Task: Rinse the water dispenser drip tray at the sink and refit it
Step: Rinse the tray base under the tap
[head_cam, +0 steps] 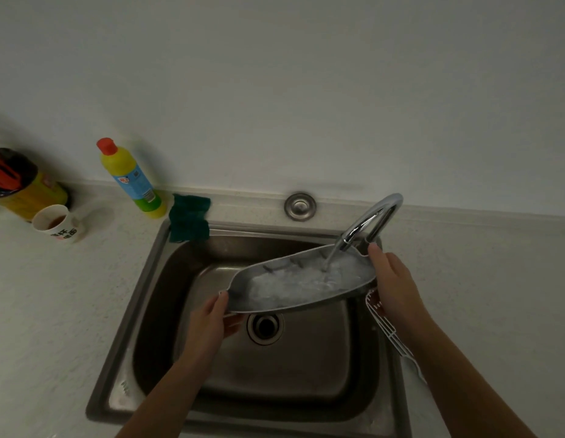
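The grey, leaf-shaped drip tray [275,273], full of foaming water under the tap [366,222], is held above the sink [155,279] by the left hand [211,320] and the right hand [395,279], fingers closed on its two ends.

My right hand [396,289] hides the near end of the white wire rack [387,327]; foaming water blurs the drip tray [294,281] floor; my left hand [211,324] covers its corner; the dark-lidded jar [19,181] is cut by the left edge; the cup [58,222] lettering is too small to read.
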Tool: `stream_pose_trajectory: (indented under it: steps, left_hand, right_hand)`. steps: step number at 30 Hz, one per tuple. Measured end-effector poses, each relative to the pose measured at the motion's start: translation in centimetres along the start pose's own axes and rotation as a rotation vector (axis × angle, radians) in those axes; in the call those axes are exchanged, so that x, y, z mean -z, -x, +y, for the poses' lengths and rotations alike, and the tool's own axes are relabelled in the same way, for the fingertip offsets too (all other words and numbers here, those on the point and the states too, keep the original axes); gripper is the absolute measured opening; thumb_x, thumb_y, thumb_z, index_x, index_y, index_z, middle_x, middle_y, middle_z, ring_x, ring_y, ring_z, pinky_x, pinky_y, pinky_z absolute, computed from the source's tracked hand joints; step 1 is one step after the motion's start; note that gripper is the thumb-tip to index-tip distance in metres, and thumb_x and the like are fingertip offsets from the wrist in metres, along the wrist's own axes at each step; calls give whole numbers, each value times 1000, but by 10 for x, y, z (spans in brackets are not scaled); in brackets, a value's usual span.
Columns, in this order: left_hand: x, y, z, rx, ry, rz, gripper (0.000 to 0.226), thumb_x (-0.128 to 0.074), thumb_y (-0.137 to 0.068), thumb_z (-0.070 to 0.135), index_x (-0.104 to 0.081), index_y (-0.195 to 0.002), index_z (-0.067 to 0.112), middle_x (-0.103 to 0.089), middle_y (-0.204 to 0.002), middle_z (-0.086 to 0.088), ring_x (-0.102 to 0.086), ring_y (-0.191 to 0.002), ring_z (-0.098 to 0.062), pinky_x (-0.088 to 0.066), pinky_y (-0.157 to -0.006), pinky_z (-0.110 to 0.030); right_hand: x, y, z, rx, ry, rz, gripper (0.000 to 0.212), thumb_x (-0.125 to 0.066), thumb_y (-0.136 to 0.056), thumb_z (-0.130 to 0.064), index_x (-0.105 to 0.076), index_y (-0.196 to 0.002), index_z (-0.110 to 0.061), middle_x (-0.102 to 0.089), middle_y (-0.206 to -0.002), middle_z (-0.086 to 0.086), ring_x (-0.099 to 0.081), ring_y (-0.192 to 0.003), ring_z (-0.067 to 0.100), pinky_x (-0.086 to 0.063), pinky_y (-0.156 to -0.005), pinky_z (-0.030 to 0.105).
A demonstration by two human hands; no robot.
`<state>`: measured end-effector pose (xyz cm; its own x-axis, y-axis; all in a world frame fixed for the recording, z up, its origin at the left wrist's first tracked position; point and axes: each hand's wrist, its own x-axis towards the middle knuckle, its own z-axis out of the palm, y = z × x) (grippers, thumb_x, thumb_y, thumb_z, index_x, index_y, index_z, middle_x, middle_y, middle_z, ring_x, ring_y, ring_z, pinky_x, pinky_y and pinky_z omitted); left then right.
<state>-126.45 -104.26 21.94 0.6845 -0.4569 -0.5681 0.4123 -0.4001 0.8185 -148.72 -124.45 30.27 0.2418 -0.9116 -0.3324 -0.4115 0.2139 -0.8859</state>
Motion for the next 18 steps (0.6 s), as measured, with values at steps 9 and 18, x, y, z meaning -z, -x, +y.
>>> stream_pose_trajectory:
  steps: [9, 18]
  left_hand:
    - [-27, 1, -22, 255, -90, -83, 34, -48, -106, 38, -67, -111, 10, -74, -97, -21, -76, -73, -30, -60, -53, -34]
    - [-31, -11, -33, 437, 208, -18, 41, -52, -103, 45, -65, -115, 7, -72, -111, -24, -73, -98, -36, -61, -72, -42]
  right_hand:
    - [10, 8, -8, 155, 238, 60, 65, -47, -76, -90, -57, -76, -26, -58, -64, -8, -55, -54, 1, -41, -58, 22]
    - [13, 16, -15, 246, 323, -6, 52, -58, -78, -75, -62, -81, -23, -66, -70, -3, -64, -62, 10, -56, -62, 32]
